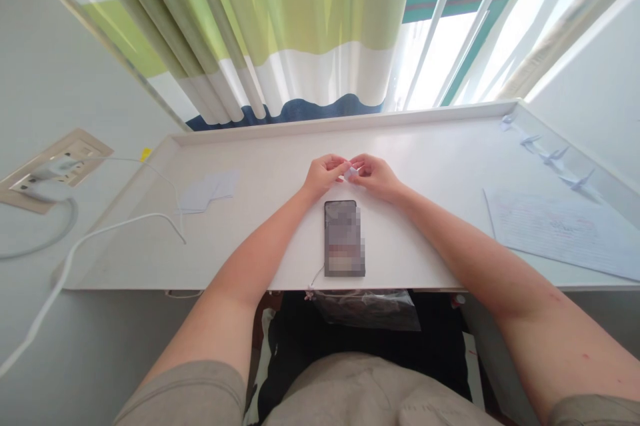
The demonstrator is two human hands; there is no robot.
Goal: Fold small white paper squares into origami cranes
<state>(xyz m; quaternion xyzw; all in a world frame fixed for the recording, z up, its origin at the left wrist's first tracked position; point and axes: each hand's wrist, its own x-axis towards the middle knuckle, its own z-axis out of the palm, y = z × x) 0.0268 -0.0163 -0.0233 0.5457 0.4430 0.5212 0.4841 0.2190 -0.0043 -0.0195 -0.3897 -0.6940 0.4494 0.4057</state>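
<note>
Over the middle of the white desk, my left hand (326, 173) and my right hand (375, 175) meet at the fingertips. Between them is a small folded piece of white paper (351, 173), pinched by the fingers of both hands and partly hidden by them. Just below the hands, nearer to me, a smartphone (344, 238) lies face up with its screen blurred out. Several folded paper cranes (553, 156) stand in a row along the desk's right side. Some loose white paper sheets (207, 193) lie on the left.
A printed sheet (560, 226) covers the right front of the white desk (260, 159). White cables (120, 221) run from a wall socket (55, 169) across the left end. A raised rim borders the back, below a striped curtain (300, 19). A clear plastic bag (367, 309) hangs at the front edge.
</note>
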